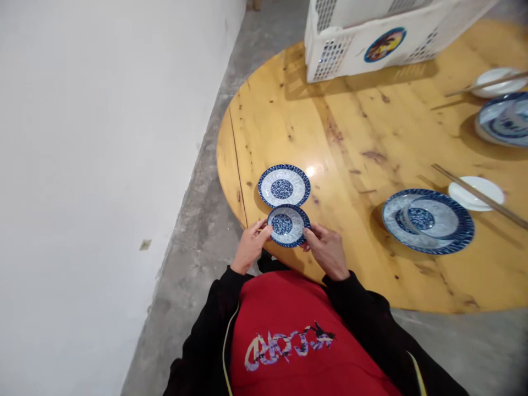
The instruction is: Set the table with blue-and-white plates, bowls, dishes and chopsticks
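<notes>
Between my two hands is a small blue-and-white patterned dish (289,226), held by its rim near the table's edge. My left hand (250,246) pinches the left side of the rim, thumb on top. On the right side, my right hand (326,248) grips the rim the same way, with the fingers partly hidden beneath. Just beyond the dish, a blue-and-white plate (282,187) of matching pattern lies flat on the wooden table (350,132). The held dish overlaps the plate's near edge in view; whether they touch I cannot tell.
A larger blue-rimmed plate with a clear bowl (429,220) stands to the right, beside a white saucer (474,192) with chopsticks (482,192) across it. Farther right are another blue-and-white bowl (505,120) and white saucer (497,81). White plastic crates (346,55) stand at the back. A white wall (82,165) rises left.
</notes>
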`<state>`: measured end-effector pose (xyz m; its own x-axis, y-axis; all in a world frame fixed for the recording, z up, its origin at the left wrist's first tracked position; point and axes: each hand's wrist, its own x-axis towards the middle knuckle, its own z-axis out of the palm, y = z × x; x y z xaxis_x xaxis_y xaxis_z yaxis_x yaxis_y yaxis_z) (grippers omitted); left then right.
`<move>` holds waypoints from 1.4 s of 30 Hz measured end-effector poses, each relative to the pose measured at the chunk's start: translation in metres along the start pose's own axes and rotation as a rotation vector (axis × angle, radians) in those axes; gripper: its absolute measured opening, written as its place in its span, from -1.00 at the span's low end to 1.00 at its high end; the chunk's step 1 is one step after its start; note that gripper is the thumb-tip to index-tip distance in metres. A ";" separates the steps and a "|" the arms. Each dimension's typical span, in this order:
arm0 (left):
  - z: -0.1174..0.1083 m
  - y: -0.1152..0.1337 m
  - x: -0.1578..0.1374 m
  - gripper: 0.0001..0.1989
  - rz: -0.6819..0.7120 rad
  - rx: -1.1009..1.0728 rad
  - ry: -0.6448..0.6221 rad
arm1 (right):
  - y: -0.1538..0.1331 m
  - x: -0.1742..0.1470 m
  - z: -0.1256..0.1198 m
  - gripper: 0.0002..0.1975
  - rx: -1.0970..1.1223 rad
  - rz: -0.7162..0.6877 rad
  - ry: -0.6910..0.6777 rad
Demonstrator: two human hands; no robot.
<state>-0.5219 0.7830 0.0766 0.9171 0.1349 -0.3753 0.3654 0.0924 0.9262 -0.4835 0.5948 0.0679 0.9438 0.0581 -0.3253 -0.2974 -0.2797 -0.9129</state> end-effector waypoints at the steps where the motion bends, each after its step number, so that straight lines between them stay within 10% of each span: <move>1: -0.002 0.003 0.014 -0.50 0.010 0.047 0.004 | 0.000 0.011 0.002 -0.74 0.004 -0.003 0.017; 17: -0.001 0.059 0.173 -0.74 0.265 1.261 -0.174 | 0.002 0.107 0.036 -0.80 -0.163 0.045 0.286; 42: -0.015 0.072 0.240 -0.66 0.281 1.129 -0.543 | -0.002 0.123 0.061 -0.81 -0.065 0.235 0.461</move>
<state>-0.2777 0.8370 0.0523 0.8339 -0.4284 -0.3480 -0.1625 -0.7932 0.5869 -0.3760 0.6604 0.0148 0.8225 -0.4370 -0.3639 -0.5130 -0.2938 -0.8065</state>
